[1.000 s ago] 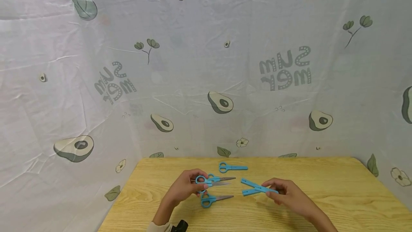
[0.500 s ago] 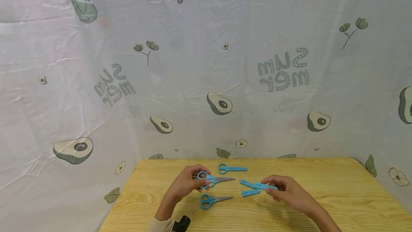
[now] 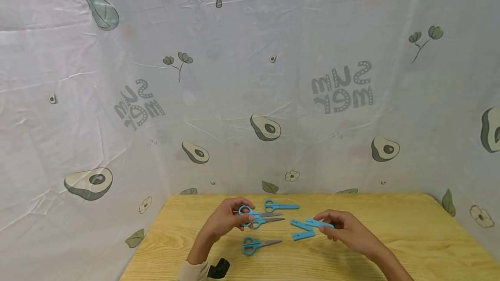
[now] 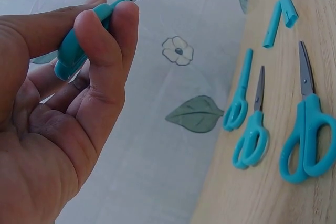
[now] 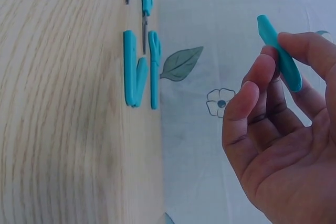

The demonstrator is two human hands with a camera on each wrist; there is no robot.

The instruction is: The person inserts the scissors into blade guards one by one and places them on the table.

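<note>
In the head view my left hand (image 3: 226,222) pinches a pair of light-blue-handled scissors (image 3: 271,214) by the handles, bare blades pointing right. The left wrist view shows thumb and fingertips on the held handle (image 4: 73,51). My right hand (image 3: 347,231) pinches a blue blade cover (image 5: 281,53) between thumb and fingers, its end towards the scissors. Beneath the held pair, overlapped by it, lie uncovered scissors (image 3: 274,220); another uncovered pair (image 3: 254,244) lies nearer me. Two loose covers (image 3: 301,225) rest on the table beside the blades, meeting at their right ends.
Farther back on the wooden table (image 3: 390,237) lies a pair of scissors with its blades inside a cover (image 3: 281,206). A pale printed sheet (image 3: 234,77) hangs behind the table. A black band (image 3: 220,268) sits at my left sleeve.
My left hand has moved the scissors slightly away from me. My right hand has shifted its cover up and back, so it now overlaps the two loose covers less.
</note>
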